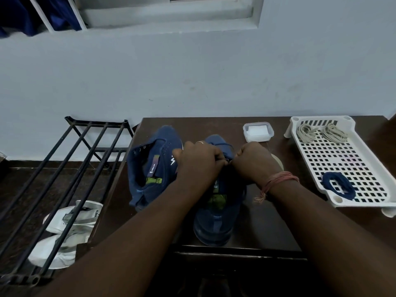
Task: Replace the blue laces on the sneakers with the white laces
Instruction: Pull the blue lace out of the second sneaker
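Observation:
Two blue sneakers stand on a dark wooden table [267,221]. The left sneaker [150,166] has bare eyelets and no lace. Over the tongue of the right sneaker [216,217], my left hand [197,161] and my right hand [255,162] meet with curled fingers, pinching the blue lace [228,161] between them. A white slotted tray [342,159] at the right holds two bundles of white laces [321,131] at its far end and a coiled blue lace [338,185] at its near end.
A small clear lidded box [258,131] sits at the back of the table. A black metal shoe rack [64,179] stands to the left, with a white shoe [66,230] under its bars. A pale wall runs behind.

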Demonstrator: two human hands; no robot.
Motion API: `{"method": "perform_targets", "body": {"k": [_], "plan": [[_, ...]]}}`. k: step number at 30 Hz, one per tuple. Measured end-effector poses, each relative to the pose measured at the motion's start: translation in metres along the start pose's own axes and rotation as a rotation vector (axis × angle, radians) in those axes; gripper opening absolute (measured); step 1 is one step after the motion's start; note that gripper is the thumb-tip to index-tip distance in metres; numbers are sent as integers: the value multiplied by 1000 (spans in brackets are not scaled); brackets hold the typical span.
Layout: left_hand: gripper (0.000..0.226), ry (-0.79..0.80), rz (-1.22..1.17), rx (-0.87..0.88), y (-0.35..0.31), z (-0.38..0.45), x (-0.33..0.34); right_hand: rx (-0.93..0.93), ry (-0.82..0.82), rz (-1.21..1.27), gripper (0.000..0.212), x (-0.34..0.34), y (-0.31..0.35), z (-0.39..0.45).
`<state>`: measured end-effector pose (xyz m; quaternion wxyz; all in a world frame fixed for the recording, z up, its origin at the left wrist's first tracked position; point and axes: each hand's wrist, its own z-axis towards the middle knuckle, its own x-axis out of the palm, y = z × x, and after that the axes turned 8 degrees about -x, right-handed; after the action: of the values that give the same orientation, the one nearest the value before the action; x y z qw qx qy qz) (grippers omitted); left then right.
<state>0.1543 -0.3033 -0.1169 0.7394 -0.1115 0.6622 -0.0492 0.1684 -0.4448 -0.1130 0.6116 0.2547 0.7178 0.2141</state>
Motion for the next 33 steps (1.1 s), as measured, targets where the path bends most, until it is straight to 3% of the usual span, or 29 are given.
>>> {"method": "perform_targets", "body": {"k": [4,8,12,15,19,24,26,30,32,33], "plan": [[24,-253,59,134,8,-8,13,-29,6,9,12,0,3,-2],[42,-266,74,191,3,-9,14,-63,10,-28,20,-2,6,-5],[10,-332,101,210,7,-8,20,-78,-2,-21,19,0,5,-4],[2,-345,104,196,8,-8,22,-71,-10,-31,15,2,5,-3],[14,-217,-241,-60,-11,-3,-5,-54,14,-55,24,-1,5,-2],[20,37,-1122,-276,-15,8,-48,-30,20,-50,11,-1,4,-1],[17,77,-1369,-298,-12,11,-58,-23,10,-15,7,-1,5,-2],[22,76,-1554,-280,2,22,-66,-11,10,0,5,-2,6,-4],[22,54,-1468,-301,6,23,-68,-3,15,-9,5,-3,7,-4],[19,35,-1306,-279,6,22,-68,-2,17,-13,5,-3,7,-4]]}}
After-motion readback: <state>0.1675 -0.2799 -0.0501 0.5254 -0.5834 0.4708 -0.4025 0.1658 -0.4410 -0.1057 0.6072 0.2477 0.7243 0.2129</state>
